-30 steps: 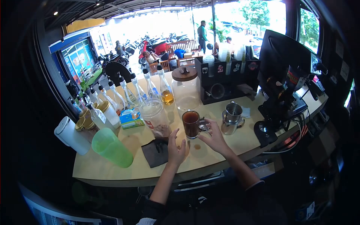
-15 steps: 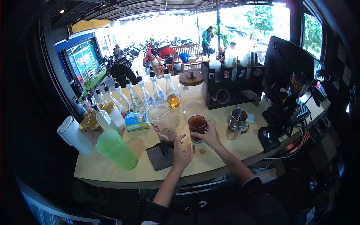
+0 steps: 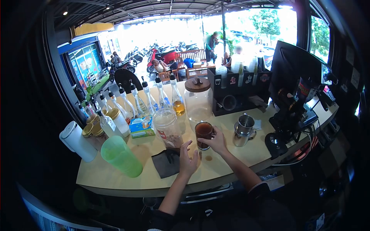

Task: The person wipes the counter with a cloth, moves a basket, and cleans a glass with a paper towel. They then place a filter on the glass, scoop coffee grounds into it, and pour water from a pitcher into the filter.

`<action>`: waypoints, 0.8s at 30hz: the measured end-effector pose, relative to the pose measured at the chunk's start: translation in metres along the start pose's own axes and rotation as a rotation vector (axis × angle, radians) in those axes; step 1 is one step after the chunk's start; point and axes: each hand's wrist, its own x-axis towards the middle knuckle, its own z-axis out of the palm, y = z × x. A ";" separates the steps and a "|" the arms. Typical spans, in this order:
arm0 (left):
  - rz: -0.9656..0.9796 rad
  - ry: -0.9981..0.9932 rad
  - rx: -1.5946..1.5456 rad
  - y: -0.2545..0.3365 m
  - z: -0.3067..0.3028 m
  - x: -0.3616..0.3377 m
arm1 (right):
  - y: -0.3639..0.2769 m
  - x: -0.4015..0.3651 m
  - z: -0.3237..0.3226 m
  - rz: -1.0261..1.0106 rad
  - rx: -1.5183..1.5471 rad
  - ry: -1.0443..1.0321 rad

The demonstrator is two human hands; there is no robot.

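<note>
A glass of dark brown drink [image 3: 204, 134] stands upright near the middle of the counter. My right hand [image 3: 217, 141] is wrapped round its right side. Just left of the glass, my left hand [image 3: 188, 158] is held with fingers apart and nothing in it. A black cloth [image 3: 165, 163] lies flat beside my left hand. Behind it stands a clear plastic jar [image 3: 167, 129] with brown contents low inside. To the right of the glass is a metal cup with a metal filter on top [image 3: 243, 134].
On the left stand a green tumbler [image 3: 121, 157], a white jug [image 3: 79, 141], lidded jars and several pump bottles. Behind are a large glass jar [image 3: 197, 101] and a black cup holder [image 3: 241, 92]. A black monitor [image 3: 291, 73] is at right. People sit and stand outside.
The view has shifted slightly, so the counter items appear a little lower. My hands keep nearly the same pose at the glass. Outside, the standing person has bent forward.
</note>
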 end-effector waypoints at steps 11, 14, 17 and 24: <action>0.002 0.009 -0.004 -0.001 0.001 0.001 | -0.023 -0.002 -0.009 0.020 0.041 -0.031; 0.003 -0.011 -0.004 -0.001 0.000 0.000 | -0.030 -0.003 -0.015 0.023 0.031 -0.039; 0.004 -0.008 -0.005 -0.002 0.000 0.000 | -0.040 -0.006 -0.021 0.014 0.024 -0.038; -0.001 -0.002 -0.024 -0.001 0.000 -0.001 | -0.054 -0.021 -0.037 0.015 0.033 -0.045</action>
